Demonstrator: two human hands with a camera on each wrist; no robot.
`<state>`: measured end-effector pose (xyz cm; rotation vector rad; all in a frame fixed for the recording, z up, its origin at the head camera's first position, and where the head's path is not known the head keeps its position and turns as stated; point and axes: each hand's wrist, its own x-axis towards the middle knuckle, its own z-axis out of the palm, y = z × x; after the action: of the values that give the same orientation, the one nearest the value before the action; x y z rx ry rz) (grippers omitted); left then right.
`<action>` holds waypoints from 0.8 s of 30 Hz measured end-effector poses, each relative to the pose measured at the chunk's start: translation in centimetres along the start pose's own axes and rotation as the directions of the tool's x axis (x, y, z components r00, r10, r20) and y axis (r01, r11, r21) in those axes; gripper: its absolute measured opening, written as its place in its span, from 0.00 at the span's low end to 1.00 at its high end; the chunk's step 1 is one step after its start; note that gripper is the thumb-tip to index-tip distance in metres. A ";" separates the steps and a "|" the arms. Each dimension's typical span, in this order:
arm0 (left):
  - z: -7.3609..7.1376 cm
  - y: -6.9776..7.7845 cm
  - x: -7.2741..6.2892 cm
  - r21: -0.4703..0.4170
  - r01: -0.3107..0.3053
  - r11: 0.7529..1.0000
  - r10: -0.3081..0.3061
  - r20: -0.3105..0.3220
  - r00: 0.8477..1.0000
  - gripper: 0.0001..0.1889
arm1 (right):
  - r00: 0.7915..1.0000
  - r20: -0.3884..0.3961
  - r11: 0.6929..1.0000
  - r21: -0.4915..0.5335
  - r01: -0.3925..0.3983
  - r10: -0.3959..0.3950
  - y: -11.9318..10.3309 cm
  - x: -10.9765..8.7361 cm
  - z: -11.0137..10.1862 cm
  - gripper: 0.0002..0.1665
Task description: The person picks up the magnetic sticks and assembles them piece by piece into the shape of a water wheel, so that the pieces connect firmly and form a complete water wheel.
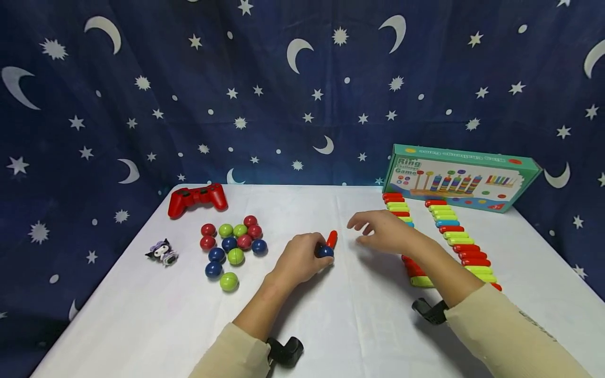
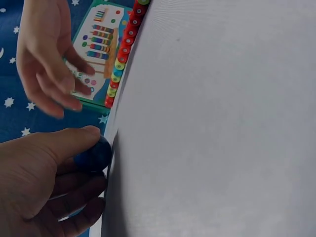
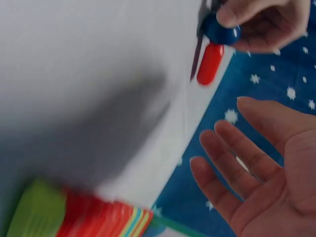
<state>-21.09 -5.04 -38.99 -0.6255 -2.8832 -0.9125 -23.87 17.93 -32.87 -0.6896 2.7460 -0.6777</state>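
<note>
My left hand [image 1: 298, 258] pinches a dark blue ball [image 1: 325, 251] between thumb and fingers, low over the middle of the table. From behind that ball a short red rod [image 1: 332, 239] points away from me; in the right wrist view the rod [image 3: 211, 64] lies on the white cloth with its end right at the ball. Over to the right, my right hand [image 1: 385, 230] hovers above the cloth, holding nothing. Its fingers are spread and slightly bent, as the right wrist view shows. The left wrist view shows my thumb [image 2: 74, 143] along the top of the ball.
Left of my left hand lie several red, green and blue balls [image 1: 235, 256]. Beyond them are a red game controller [image 1: 197, 199] and a small figurine [image 1: 163, 253]. Two columns of coloured rods [image 1: 460, 241] run along the right, partly under my right forearm, before a ring game box [image 1: 460, 176].
</note>
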 end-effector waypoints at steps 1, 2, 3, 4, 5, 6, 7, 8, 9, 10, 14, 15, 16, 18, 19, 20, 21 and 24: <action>0.1 0.0 -0.1 0.002 0.009 1.000 -0.009 -0.002 1.000 0.14 | 1.000 0.007 1.000 0.006 -0.011 0.011 0.3 -0.5 -0.3 0.20; 0.2 0.1 -0.1 0.006 0.018 1.000 -0.018 -0.005 1.000 0.14 | 1.000 0.013 1.000 0.007 -0.019 0.019 0.6 -1.1 -0.5 0.19; 0.3 0.1 -0.2 0.009 0.028 1.000 -0.028 -0.009 1.000 0.14 | 0.999 0.021 0.999 0.010 -0.030 0.030 0.9 -1.6 -0.8 0.19; 0.4 0.1 -0.2 0.012 0.037 0.999 -0.037 -0.014 0.999 0.14 | 0.999 0.029 0.999 0.013 -0.038 0.037 1.2 -2.2 -1.1 0.18; 0.5 0.2 -0.2 0.012 0.047 0.999 -0.047 -0.019 0.999 0.14 | 0.998 0.038 0.999 0.016 -0.044 0.044 1.5 -2.8 -1.3 0.17; 0.5 0.2 -0.3 0.012 0.056 0.998 -0.055 -0.025 0.998 0.14 | 0.997 0.048 0.998 0.019 -0.054 0.053 1.8 -3.4 -1.6 0.16; 0.5 0.3 -0.3 0.009 0.062 0.998 -0.061 -0.031 0.998 0.14 | 0.996 0.061 0.998 0.020 -0.066 0.065 2.0 -3.9 -1.9 0.16; 0.4 0.3 -0.3 0.008 0.067 0.998 -0.067 -0.038 0.997 0.15 | 0.994 0.074 0.997 0.018 -0.078 0.076 2.3 -4.5 -2.2 0.15; 0.3 0.4 -0.3 0.003 0.072 0.997 -0.072 -0.045 0.996 0.16 | 0.992 0.091 0.996 0.015 -0.090 0.088 2.5 -5.0 -2.4 0.14; 0.3 0.5 -0.3 0.000 0.075 0.997 -0.075 -0.051 0.996 0.17 | 0.989 0.110 0.994 0.013 -0.106 0.103 2.8 -5.6 -2.6 0.14; 0.0 0.7 -0.5 0.010 0.061 0.998 -0.060 -0.064 0.996 0.20 | 0.971 0.178 0.987 -0.036 -0.156 0.160 3.6 -7.3 -3.0 0.13; 0.0 0.7 -0.5 0.018 0.054 0.998 -0.053 -0.062 0.997 0.19 | 0.967 0.190 0.985 -0.050 -0.164 0.171 3.7 -7.6 -3.0 0.13; -0.1 0.7 -0.6 0.030 0.047 0.998 -0.045 -0.058 0.997 0.19 | 0.964 0.197 0.983 -0.066 -0.169 0.179 3.8 -7.8 -3.0 0.14; -0.1 0.8 -0.7 0.055 0.035 0.998 -0.032 -0.049 0.998 0.16 | 0.961 0.205 0.981 -0.106 -0.164 0.183 4.0 -8.3 -2.8 0.13; -0.1 0.8 -0.7 0.066 0.031 0.997 -0.028 -0.044 0.999 0.16 | 0.962 0.205 0.980 -0.128 -0.156 0.180 4.1 -8.5 -2.7 0.13; -0.1 0.8 -0.7 0.073 0.029 0.997 -0.027 -0.037 0.999 0.15 | 0.963 0.204 0.979 -0.142 -0.149 0.176 4.1 -8.6 -2.5 0.12; -0.1 0.9 -0.8 0.078 0.030 0.997 -0.028 -0.031 0.999 0.14 | 0.963 0.204 0.978 -0.153 -0.144 0.173 4.1 -8.7 -2.3 0.12; 0.0 1.0 -0.8 0.071 0.037 0.997 -0.036 -0.019 0.999 0.14 | 0.963 0.200 0.973 -0.181 -0.145 0.181 4.2 -9.0 -1.7 0.11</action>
<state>-20.00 -4.57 -38.62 -0.5580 -2.9061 -0.8113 -18.25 26.30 -32.43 -0.5254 2.6382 -0.3208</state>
